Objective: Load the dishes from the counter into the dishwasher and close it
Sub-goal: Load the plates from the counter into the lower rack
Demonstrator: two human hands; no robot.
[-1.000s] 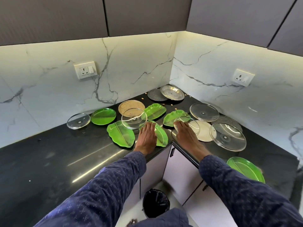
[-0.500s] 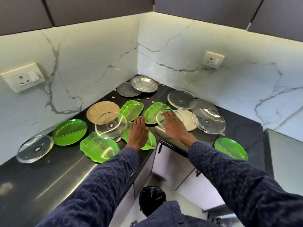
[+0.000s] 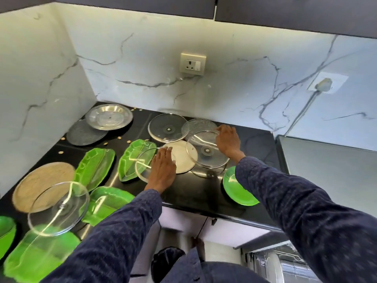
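Many plates lie on the black corner counter point(image 3: 195, 193). My left hand point(image 3: 163, 169) rests flat, fingers straight, on a small clear glass plate point(image 3: 142, 166) that overlaps a green leaf plate point(image 3: 130, 158) and a cream plate point(image 3: 183, 160). My right hand point(image 3: 228, 140) grips the far rim of a larger clear glass plate point(image 3: 206, 154), which sits tilted over the cream plate with its shadow below. A round green plate point(image 3: 238, 190) lies at the counter's front edge under my right sleeve. Part of the dishwasher rack point(image 3: 285, 260) shows at the bottom right.
At the back stand a steel plate point(image 3: 109, 117), a dark grey plate point(image 3: 85, 132) and two clear plates point(image 3: 167, 127). To the left are more green leaf plates point(image 3: 95, 166), a tan plate point(image 3: 40, 184) and a clear plate point(image 3: 59, 207). A black bin point(image 3: 167, 260) stands on the floor.
The view has swung right. My right hand left the small clear plate and took the far rim of the larger one. My left hand moved right onto the small clear plate.
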